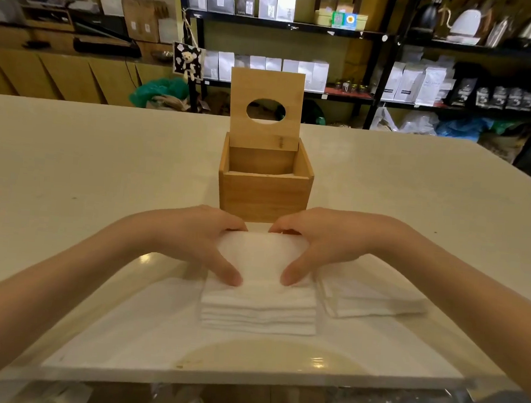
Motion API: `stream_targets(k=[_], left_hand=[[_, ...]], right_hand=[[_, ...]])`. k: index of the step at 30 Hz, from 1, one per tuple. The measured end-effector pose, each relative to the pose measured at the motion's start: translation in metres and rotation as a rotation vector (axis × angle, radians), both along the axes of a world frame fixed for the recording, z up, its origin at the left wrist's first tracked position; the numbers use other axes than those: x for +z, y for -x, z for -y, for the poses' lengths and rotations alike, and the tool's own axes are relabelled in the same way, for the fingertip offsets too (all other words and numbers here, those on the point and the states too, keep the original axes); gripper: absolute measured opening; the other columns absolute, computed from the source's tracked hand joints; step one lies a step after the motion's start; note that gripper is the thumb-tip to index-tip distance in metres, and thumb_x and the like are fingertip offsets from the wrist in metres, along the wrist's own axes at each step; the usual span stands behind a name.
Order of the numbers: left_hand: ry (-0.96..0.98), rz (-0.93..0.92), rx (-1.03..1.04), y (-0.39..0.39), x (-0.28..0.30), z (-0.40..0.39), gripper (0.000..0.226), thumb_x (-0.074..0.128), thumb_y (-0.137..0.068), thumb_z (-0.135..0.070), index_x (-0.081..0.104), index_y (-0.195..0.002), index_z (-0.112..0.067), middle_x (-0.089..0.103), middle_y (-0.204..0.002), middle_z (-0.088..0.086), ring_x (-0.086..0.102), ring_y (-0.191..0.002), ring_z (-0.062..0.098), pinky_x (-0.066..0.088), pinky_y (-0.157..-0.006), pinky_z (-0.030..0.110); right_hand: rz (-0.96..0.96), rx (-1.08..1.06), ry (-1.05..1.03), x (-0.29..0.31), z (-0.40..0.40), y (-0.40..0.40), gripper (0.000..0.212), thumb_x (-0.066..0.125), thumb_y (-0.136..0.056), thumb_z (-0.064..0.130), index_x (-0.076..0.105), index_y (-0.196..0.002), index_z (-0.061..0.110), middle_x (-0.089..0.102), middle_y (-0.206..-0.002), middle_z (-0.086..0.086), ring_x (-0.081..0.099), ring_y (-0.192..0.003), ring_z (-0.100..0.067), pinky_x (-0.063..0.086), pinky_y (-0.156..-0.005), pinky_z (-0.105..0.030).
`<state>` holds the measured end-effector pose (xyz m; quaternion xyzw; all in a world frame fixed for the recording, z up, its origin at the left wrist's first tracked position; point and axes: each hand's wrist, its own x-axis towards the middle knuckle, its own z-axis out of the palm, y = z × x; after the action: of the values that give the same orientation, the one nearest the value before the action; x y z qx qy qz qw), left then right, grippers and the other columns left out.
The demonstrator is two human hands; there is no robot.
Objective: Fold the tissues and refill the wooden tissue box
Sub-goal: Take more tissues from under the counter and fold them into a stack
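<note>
A wooden tissue box [263, 191] stands at the table's middle, its lid [266, 88] with an oval hole tipped upright at the back. Little shows inside it from here. In front of it lies a stack of folded white tissues [259, 309]. My left hand [191, 240] and my right hand [324, 244] grip the top tissues [261, 255] of that stack from both sides, fingers over the far edge and thumbs on top. A second, flatter pile of tissues [374, 302] lies to the right, under my right forearm.
The white table [69, 170] reaches far to left and right; its near edge runs just below the stack. Behind it stand black shelves [385, 39] with bags and boxes, and a wooden counter [45, 72] at the left.
</note>
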<state>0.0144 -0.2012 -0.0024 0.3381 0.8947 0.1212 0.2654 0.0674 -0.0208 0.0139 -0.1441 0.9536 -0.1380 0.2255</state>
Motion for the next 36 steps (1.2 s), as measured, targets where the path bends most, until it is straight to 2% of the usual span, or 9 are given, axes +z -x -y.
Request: stream_targets(k=[3,7,10,13,15,21,25,31,36], left_hand=[[0.031,0.076,-0.024,0.006,0.001,-0.004,0.051,0.072,-0.070,-0.040,0.052,-0.113,-0.024,0.060,-0.110,-0.007,0.056,-0.098,0.010,0.050,-0.083,0.023],[0.010,0.204,-0.040,0.010,0.002,-0.004,0.032,0.073,-0.070,-0.033,0.058,-0.098,-0.028,0.064,-0.095,-0.012,0.061,-0.086,0.006,0.049,-0.063,0.008],[-0.041,0.253,-0.008,0.010,0.002,0.002,0.028,0.073,-0.071,-0.030,0.061,-0.096,-0.028,0.066,-0.093,-0.014,0.063,-0.085,0.004,0.050,-0.063,0.007],[-0.138,0.285,0.014,0.008,0.008,0.012,0.033,0.076,-0.068,-0.029,0.063,-0.099,-0.029,0.071,-0.094,-0.010,0.065,-0.089,0.006,0.053,-0.070,0.011],[-0.251,0.314,0.046,0.004,0.019,0.018,0.035,0.077,-0.064,-0.028,0.064,-0.096,-0.030,0.072,-0.092,-0.015,0.066,-0.084,0.002,0.053,-0.066,0.010],[-0.672,0.543,0.172,-0.001,0.057,0.014,0.059,0.087,-0.031,-0.042,0.073,-0.086,-0.025,0.075,-0.094,0.001,0.072,-0.082,0.017,0.057,-0.058,0.022],[-0.844,0.637,0.229,-0.015,0.060,-0.018,0.032,0.068,-0.060,-0.025,0.067,-0.091,-0.019,0.076,-0.089,0.003,0.072,-0.075,0.016,0.059,-0.057,0.024],[-0.911,0.788,0.262,-0.036,0.034,-0.067,0.067,0.064,-0.066,0.000,0.048,-0.123,-0.031,0.074,-0.099,0.006,0.072,-0.082,0.026,0.060,-0.058,0.034],[-0.817,0.799,0.254,-0.039,0.008,-0.082,0.056,0.063,-0.074,0.003,0.052,-0.121,-0.025,0.071,-0.106,0.007,0.070,-0.089,0.024,0.060,-0.067,0.036]], right_hand=[[0.070,0.007,-0.039,0.002,0.006,0.009,0.051,0.073,-0.073,0.036,0.051,-0.117,0.018,0.057,-0.106,0.005,0.054,-0.095,-0.015,0.045,-0.074,-0.020],[0.128,0.029,-0.058,0.002,0.011,0.019,0.040,0.075,-0.071,0.036,0.065,-0.104,0.015,0.066,-0.098,0.003,0.060,-0.083,-0.013,0.047,-0.066,-0.019],[0.126,0.035,-0.011,0.002,0.010,0.019,0.033,0.074,-0.072,0.033,0.068,-0.099,0.014,0.069,-0.096,0.002,0.061,-0.081,-0.011,0.046,-0.065,-0.017],[0.060,0.018,0.128,0.009,0.007,0.010,0.020,0.074,-0.073,0.028,0.065,-0.089,0.021,0.065,-0.083,0.009,0.059,-0.073,-0.004,0.044,-0.057,-0.008],[0.007,-0.007,0.245,0.019,0.003,0.003,0.019,0.073,-0.074,0.026,0.064,-0.091,0.022,0.065,-0.083,0.011,0.060,-0.075,-0.003,0.044,-0.058,-0.005],[-0.100,-0.206,0.637,0.057,-0.024,-0.016,0.032,0.070,-0.072,0.024,0.061,-0.103,0.023,0.068,-0.099,0.005,0.068,-0.089,-0.009,0.057,-0.075,-0.022],[-0.115,-0.444,0.863,0.060,-0.057,-0.030,0.036,0.068,-0.072,0.022,0.059,-0.106,0.027,0.067,-0.101,0.001,0.069,-0.085,-0.014,0.059,-0.067,-0.026],[-0.126,-0.686,0.911,0.035,-0.100,-0.057,0.024,0.070,-0.075,0.013,0.063,-0.097,0.023,0.067,-0.081,0.003,0.065,-0.058,-0.005,0.051,-0.047,-0.017],[-0.085,-0.688,0.867,0.011,-0.115,-0.063,0.014,0.070,-0.076,0.012,0.066,-0.089,0.018,0.072,-0.077,0.008,0.067,-0.068,-0.006,0.052,-0.051,-0.018]])
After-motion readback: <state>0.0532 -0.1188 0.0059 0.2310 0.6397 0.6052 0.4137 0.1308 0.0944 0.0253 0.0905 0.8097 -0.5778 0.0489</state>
